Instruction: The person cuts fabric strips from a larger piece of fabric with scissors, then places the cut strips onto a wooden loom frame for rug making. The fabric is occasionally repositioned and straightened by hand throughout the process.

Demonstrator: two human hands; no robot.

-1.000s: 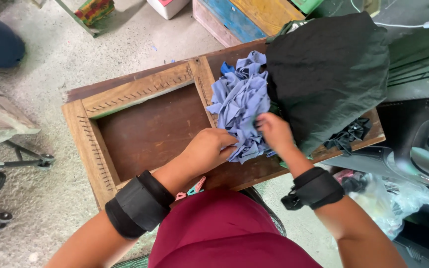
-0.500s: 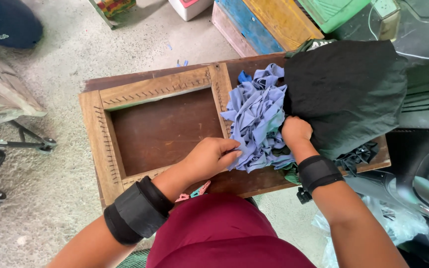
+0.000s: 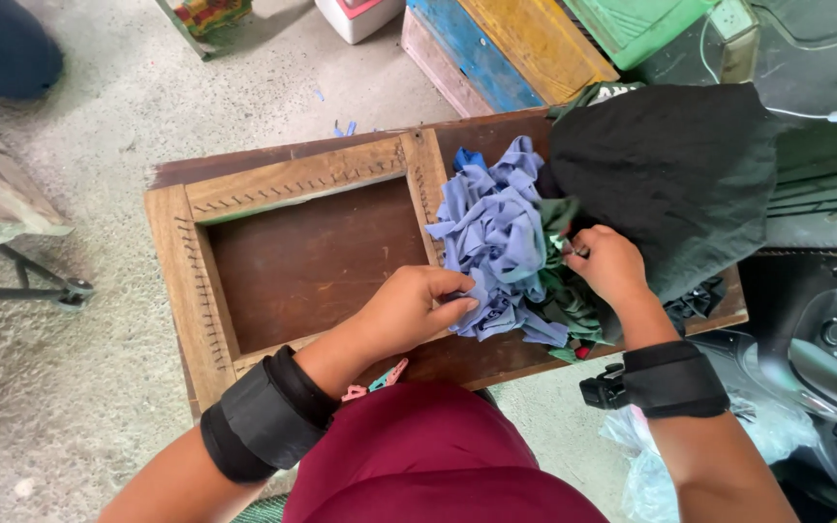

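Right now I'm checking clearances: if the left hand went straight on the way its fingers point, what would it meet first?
The blue strips; the left hand already touches their near edge.

To the left of the left hand (image 3: 409, 308) the sunken panel (image 3: 317, 261) of the wooden frame (image 3: 191, 281) lies bare, giving open room inside its raised rails. Between the two hands the crumpled blue cloth strips (image 3: 496, 242) heap up and fill the gap, with green strips (image 3: 569, 305) tucked just under the right hand (image 3: 607, 263). Above and to the right of that hand the black cloth (image 3: 675, 174) drapes over the board's end and blocks the way. Beyond it stand painted wooden crates (image 3: 515, 44). Near the left wrist, coloured clothespins (image 3: 375, 381) sit at the near edge. Further left of the left hand, past the frame, is the concrete floor (image 3: 99, 136).
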